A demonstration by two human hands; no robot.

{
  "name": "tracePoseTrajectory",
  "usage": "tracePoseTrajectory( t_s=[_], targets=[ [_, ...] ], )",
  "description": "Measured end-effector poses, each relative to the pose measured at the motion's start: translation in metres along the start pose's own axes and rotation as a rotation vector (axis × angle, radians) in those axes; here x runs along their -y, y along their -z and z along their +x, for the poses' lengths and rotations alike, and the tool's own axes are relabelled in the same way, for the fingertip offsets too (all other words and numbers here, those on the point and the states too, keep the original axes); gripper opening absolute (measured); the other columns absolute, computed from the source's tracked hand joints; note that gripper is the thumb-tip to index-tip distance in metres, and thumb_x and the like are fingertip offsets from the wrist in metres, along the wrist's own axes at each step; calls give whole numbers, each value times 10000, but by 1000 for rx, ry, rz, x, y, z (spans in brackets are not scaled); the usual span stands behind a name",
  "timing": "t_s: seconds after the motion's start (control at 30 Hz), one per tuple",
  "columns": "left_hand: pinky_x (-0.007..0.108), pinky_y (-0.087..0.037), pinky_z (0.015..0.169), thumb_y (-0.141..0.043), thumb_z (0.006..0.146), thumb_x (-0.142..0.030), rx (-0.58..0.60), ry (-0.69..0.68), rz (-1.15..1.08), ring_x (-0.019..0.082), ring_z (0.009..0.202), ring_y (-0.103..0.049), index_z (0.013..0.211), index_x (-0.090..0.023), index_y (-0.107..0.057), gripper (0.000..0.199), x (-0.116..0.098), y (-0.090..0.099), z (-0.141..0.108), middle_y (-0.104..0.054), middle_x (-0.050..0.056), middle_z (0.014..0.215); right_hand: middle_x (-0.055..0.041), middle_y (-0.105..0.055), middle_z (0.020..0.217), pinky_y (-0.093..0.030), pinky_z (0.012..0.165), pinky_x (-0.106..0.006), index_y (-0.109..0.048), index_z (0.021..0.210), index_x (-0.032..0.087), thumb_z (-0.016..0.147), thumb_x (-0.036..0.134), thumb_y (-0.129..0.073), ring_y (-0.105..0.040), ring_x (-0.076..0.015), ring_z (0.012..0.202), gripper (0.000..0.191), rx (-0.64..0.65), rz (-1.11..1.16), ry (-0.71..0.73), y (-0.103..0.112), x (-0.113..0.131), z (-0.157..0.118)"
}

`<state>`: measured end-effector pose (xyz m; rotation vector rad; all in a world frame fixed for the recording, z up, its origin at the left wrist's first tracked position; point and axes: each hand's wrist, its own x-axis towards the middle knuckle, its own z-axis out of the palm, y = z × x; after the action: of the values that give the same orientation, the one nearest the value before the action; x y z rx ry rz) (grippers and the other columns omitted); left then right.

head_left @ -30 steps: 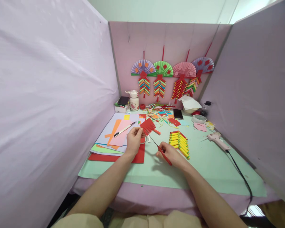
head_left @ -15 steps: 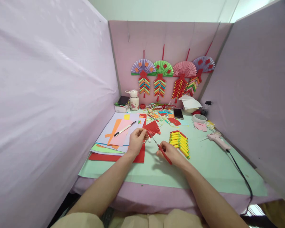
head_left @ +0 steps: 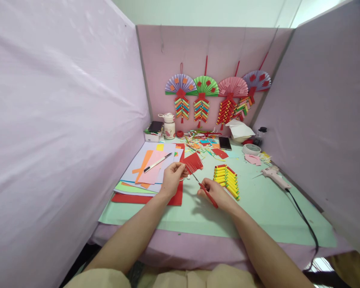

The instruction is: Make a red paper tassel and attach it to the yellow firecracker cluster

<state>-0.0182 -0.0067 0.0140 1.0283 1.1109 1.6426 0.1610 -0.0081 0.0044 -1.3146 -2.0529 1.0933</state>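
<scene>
over the green mat [head_left: 273, 218], left hand [head_left: 172, 178] pinching fringed red paper [head_left: 193, 161], right hand [head_left: 217, 193] curled round red scissors [head_left: 209, 195]: parallel snips, stopping short, should serve best.

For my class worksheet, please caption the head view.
Left hand holds fringed red paper, right hand holds scissors at its fringe.

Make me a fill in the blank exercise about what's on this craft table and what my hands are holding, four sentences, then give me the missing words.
1. The right hand holds a pair of ____.
2. The left hand pinches fringed paper that is ____ in colour.
3. Hanging at the back are ____ pleated paper fans.
4. In the picture, the glue gun lies to the ____ of the yellow rolls.

Missing words: scissors; red; four; right.
</scene>
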Motion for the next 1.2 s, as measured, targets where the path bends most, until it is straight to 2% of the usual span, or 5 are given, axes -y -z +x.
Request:
tracePoseTrajectory(
  t_s=[0.47,0.8,1.2],
  targets=[
    [242,-497,585,-726,687,-377,-7,37,-55,117,579,-600,745,-150,-609,262,-3,-1,-1,-624,4,630,70,-468,589,-292,506,-216,-438,662,208,671,385,-623,-381,-88,540,257,-47,-36,-55,6,11,-5],
    [239,-490,595,-735,680,-366,-16,55,-53,119,601,-606,778,-149,-622,264,-2,0,1,-640,11,652,70,-450,586,-278,497,-221,-414,654,214,656,430,-652,-361,-91,543,322,-78,-48,-52,5,9,-3],
    [225,-475,592,-729,689,-329,24,26,-37,104,591,-584,779,-147,-622,229,-1,3,4,-618,-7,646,74,-458,598,-288,488,-218,-415,694,213,679,411,-619,-372,-87,542,285,-37,-19,-18,3,4,-3]
  ],
)
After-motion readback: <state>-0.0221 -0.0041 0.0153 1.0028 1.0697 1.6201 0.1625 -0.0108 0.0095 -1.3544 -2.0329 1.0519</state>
